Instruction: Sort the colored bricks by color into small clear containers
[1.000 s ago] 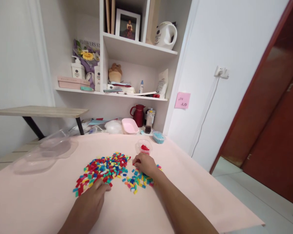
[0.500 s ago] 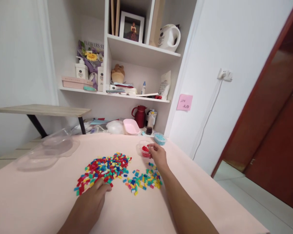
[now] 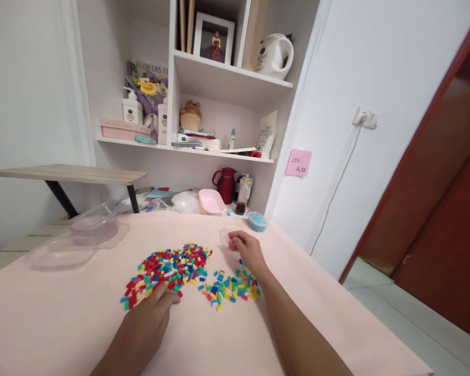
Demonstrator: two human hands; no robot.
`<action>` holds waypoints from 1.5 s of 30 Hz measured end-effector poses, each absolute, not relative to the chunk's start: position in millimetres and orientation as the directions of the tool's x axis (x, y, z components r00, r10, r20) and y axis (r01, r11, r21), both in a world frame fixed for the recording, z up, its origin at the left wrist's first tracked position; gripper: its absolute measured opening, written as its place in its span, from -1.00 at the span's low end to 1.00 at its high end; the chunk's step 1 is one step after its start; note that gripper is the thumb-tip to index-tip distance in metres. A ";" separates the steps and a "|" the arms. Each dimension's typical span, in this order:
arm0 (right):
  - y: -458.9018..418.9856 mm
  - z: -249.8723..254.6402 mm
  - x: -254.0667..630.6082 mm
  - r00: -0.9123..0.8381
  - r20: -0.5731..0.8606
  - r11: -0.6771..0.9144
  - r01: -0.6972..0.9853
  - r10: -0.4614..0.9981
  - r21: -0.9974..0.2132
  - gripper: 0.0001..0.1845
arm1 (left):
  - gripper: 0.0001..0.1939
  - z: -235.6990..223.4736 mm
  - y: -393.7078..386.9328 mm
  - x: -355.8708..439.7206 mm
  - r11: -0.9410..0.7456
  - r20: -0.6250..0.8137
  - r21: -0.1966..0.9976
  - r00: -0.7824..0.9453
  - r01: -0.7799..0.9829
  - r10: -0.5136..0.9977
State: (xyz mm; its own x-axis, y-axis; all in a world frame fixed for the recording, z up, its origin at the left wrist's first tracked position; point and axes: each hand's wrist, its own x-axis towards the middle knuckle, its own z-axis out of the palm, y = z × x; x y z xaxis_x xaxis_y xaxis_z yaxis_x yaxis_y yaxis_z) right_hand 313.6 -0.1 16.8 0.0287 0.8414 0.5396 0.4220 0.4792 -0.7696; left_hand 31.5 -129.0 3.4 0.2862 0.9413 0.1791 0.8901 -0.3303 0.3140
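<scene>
A heap of small multicoloured toy bricks (image 3: 172, 269) lies on the pink tabletop, and a looser group of mostly green, yellow and blue bricks (image 3: 233, 287) is spread to its right. At the heap's near edge rests my left hand (image 3: 152, 313), its fingers curled; what they hold, if anything, is hidden. My right hand (image 3: 250, 251) reaches over a small clear tub (image 3: 224, 232), thumb and finger pinched on a red brick at the fingertips. More red shows inside the tub, partly covered by the hand. Behind it stands a clear tub of light-blue pieces (image 3: 257, 222).
Clear plastic trays (image 3: 62, 250) lie at the table's left. Along the back are a pink basin (image 3: 211, 202), a red jug (image 3: 226, 185) and a bottle of dark liquid (image 3: 242, 198). Shelves (image 3: 231, 75) rise behind, and a wooden stand (image 3: 70, 174) is at left.
My right hand has moved slightly left, further over the small tub, hiding more of its red bricks. My left hand stays at the heap's near edge. The view has shifted slightly.
</scene>
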 end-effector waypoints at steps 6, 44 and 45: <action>-6.5 0.2 288.7 -0.465 0.412 0.608 0.710 0.783 -0.354 -0.53 | -0.55 0.5 -128.2 29.7 -0.346 0.180 0.298 0.303 0.890 0.936; -18.8 16.6 284.0 -0.317 0.272 0.409 0.805 0.909 -0.430 -0.87 | -0.56 6.5 -129.3 31.8 -0.337 0.186 0.328 0.290 0.882 0.939; -19.6 16.8 283.1 -0.306 0.273 0.400 0.810 0.912 -0.429 -0.87 | -0.56 6.3 -129.4 31.7 -0.338 0.186 0.327 0.291 0.883 0.939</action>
